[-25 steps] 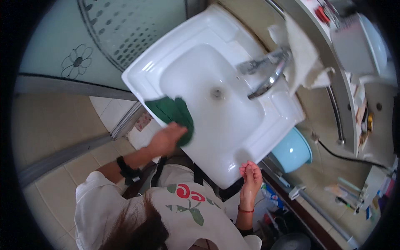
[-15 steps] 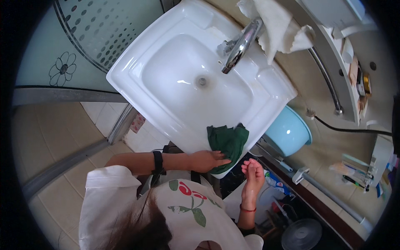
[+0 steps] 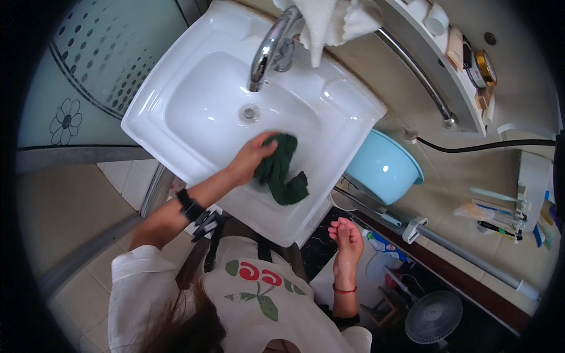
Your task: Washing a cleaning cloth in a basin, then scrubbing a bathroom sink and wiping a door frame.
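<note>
A dark green cloth [image 3: 281, 170] lies bunched in the white sink [image 3: 194, 70], on the slope of the basin below the drain. My left hand [image 3: 254, 154] is closed on its upper end, and the fingertips are partly hidden in the folds. The cloth's lower end trails toward the near rim. Off to the right, past the sink's front corner, my right hand [image 3: 346, 240] hovers with its palm showing. Its fingers are curled in together, and nothing shows in them. Above the drain [image 3: 249, 114] hangs the chrome faucet [image 3: 273, 50].
A light blue basin [image 3: 385, 167] stands right of the sink. A white towel [image 3: 338, 26] hangs behind the faucet. Toothbrushes [image 3: 497, 215] are held on the right wall, near a shelf [image 3: 435, 50]. A frosted glass panel [image 3: 112, 65] borders the left; a fan [image 3: 434, 316] stands lower right.
My left hand has lifted the green cloth off the near rim and carried it into the sink toward the drain. The right hand stays beside the sink's corner. The view has shifted slightly.
</note>
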Demonstrator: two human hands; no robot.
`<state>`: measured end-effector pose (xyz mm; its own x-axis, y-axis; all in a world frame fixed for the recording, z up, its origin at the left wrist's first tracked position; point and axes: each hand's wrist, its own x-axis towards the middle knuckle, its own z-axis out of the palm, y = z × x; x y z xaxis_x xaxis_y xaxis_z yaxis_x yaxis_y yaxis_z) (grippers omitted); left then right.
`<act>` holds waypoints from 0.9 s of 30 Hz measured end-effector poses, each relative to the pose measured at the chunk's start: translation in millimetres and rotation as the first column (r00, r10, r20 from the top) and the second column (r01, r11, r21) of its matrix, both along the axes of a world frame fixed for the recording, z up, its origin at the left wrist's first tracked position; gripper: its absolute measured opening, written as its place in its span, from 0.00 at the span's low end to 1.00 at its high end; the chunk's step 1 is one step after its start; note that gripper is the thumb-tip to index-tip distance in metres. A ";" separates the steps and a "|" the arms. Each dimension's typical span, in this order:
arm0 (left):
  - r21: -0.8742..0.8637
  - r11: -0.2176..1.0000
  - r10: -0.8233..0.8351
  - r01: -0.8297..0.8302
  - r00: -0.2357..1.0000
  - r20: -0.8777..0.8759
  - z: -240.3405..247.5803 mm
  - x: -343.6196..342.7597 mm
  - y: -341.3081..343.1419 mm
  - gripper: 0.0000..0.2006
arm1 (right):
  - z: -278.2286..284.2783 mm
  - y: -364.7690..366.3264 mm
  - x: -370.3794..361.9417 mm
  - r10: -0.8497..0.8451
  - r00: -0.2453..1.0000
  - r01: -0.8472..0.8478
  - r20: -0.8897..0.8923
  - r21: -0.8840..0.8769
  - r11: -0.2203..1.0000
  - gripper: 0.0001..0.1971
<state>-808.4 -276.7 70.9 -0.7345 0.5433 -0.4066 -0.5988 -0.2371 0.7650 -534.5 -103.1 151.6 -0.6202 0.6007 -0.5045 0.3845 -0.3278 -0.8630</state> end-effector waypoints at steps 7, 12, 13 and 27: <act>-0.569 0.777 -0.040 -0.268 0.882 -0.469 -80.5 11.1 104.5 0.26 | -7.6 21.5 39.7 -0.149 0.988 0.148 0.043 0.018 0.989 0.11; -0.629 0.769 -0.368 -0.113 0.726 -0.580 -72.8 33.2 91.8 0.29 | -28.9 29.7 48.6 -0.153 0.985 0.158 0.074 -0.065 0.985 0.12; -0.629 0.769 -0.365 -0.117 0.728 -0.581 -68.7 39.1 84.5 0.29 | -27.7 30.5 41.6 -0.149 0.986 0.153 0.074 -0.065 0.986 0.12; -0.477 0.795 -0.156 -0.376 0.633 -0.758 -78.5 27.2 122.3 0.34 | -0.6 44.7 -0.2 0.018 1.000 -0.019 0.013 0.061 0.998 0.09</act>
<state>-781.2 -154.5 -7.6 -0.9443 0.3076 0.1170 0.2277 0.3539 0.9072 -534.7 -58.4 151.0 -0.6257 0.6190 -0.4747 0.4004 -0.2674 -0.8765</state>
